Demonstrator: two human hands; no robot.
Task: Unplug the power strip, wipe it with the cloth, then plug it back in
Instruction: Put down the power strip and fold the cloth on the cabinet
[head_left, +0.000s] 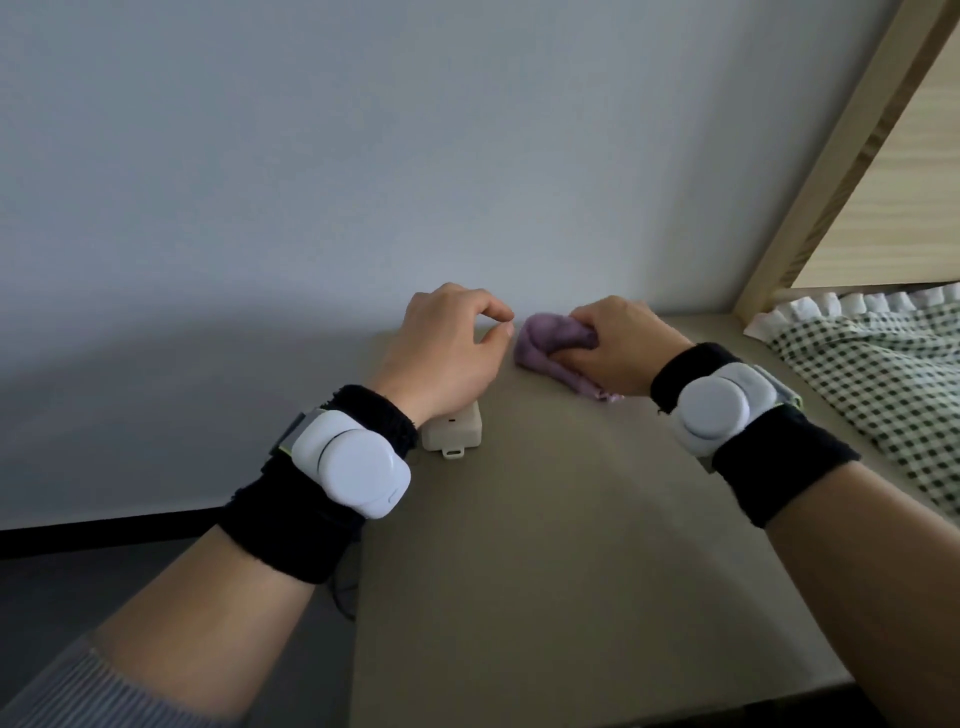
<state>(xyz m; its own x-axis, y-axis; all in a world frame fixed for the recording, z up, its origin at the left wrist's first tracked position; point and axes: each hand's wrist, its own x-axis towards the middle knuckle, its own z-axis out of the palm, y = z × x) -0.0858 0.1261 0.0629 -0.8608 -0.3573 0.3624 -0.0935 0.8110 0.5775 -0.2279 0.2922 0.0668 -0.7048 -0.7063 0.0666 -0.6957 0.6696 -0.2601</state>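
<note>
While a white plastic power strip (452, 428) lies at the left edge of the beige counter (519, 545), both hands hover close together.
The left hand (447, 353) covers the strip's far part, fingers curled, thumb meeting forefinger; whether that grip holds anything cannot be told. Just beside it, the right hand (618, 348) has its grip closed round a bunched purple cloth (545, 345) on the counter.
</note>
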